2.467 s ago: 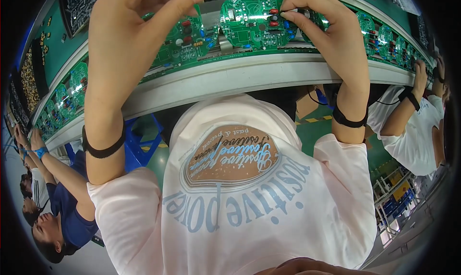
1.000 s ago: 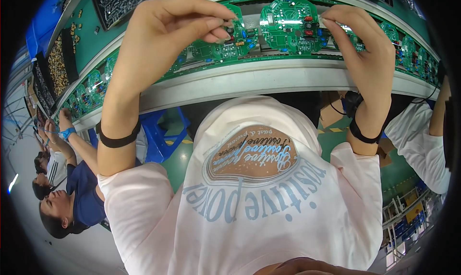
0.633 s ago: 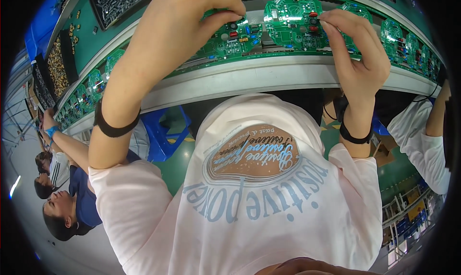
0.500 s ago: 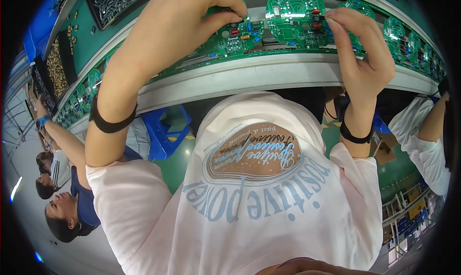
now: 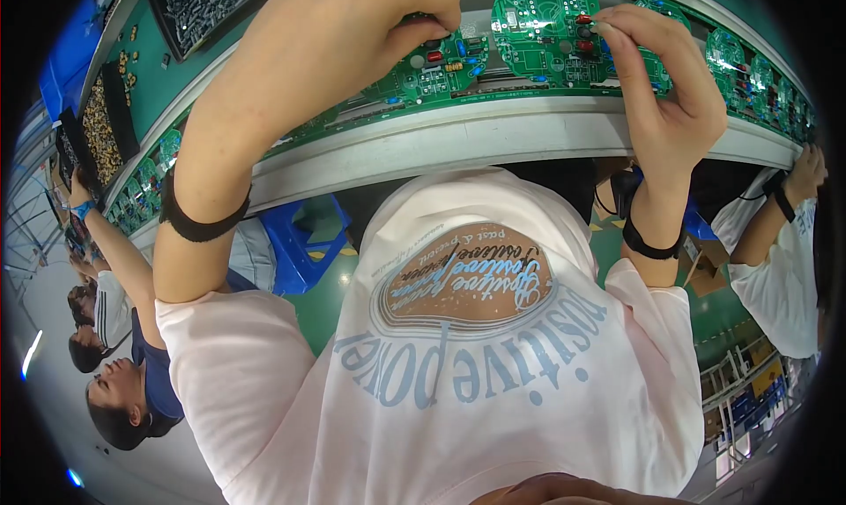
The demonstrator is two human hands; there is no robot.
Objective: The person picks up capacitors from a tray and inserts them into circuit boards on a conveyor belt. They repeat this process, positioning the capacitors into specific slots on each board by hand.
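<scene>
My left hand (image 5: 407,10) bends over a green circuit board (image 5: 414,86), its thumb and forefinger pinched beside a dark round part. Whatever lies between those fingertips is hidden. Red, blue and striped small parts stand on that board. My right hand (image 5: 674,77) is closed in a pinch over a second green circuit board (image 5: 529,51). Its fingertips come right beside a red component (image 5: 583,18) at the board's right side, and I cannot make out what they hold. Another red component (image 5: 585,46) and a dark round one stand close by.
The boards sit in a row along a line with a pale metal rail (image 5: 493,126) in front. A black tray (image 5: 207,11) of small grey parts lies at the far left, near a pile of yellowish parts (image 5: 101,126). Co-workers sit left and right; a blue stool (image 5: 304,241) stands below.
The boards have shifted slightly right. My right fingertips have moved a little up and left, closer to the upper red component. At the right edge a co-worker's hand has come into view.
</scene>
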